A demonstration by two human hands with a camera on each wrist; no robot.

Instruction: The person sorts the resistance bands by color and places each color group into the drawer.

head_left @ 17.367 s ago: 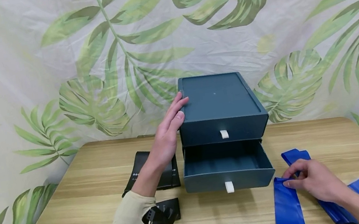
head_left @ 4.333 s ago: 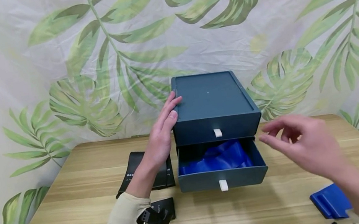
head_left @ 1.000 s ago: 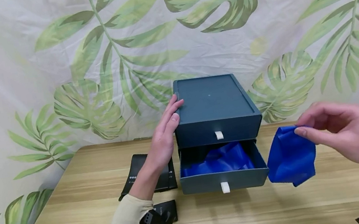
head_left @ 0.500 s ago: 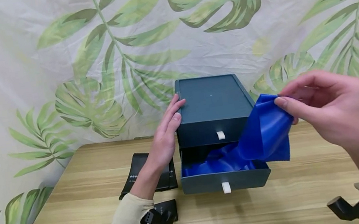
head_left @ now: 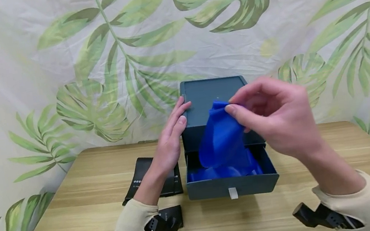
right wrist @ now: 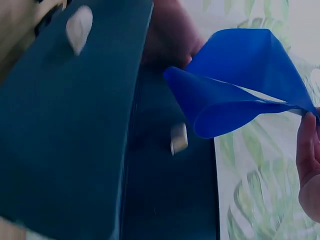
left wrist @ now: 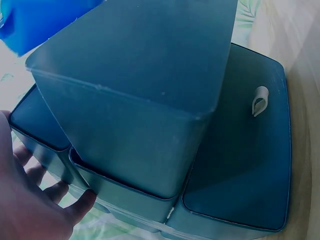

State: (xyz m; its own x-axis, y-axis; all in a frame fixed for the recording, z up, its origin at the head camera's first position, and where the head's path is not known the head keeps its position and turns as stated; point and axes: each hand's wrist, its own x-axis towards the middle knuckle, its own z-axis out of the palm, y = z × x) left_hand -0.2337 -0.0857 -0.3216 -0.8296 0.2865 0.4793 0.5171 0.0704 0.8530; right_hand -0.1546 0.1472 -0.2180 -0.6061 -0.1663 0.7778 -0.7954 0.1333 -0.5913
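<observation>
My right hand (head_left: 278, 117) pinches a folded blue resistance band (head_left: 221, 134) between thumb and fingertips, and the band hangs over the pulled-out lower drawer (head_left: 214, 189). More blue band (head_left: 211, 173) lies loosely in that drawer. In the right wrist view the held band (right wrist: 235, 100) shows as a wide flat loop in front of the cabinet. My left hand (head_left: 168, 140) rests against the left side of the dark blue two-drawer cabinet (head_left: 206, 92), its fingertips over the top edge. The left wrist view has the left hand (left wrist: 35, 200) beside the cabinet wall, fingers spread.
Black printed bands (head_left: 144, 169) lie flat left of the cabinet, partly behind the left forearm. Another folded black band (head_left: 174, 215) sits nearer, by the left wrist. A leaf-patterned cloth (head_left: 126, 60) hangs behind the wooden table (head_left: 77, 211).
Several blue bands have gone from the table at right into the drawer. The last folded one has been picked up and carried left over the drawer. The left hand has stayed on the cabinet.
</observation>
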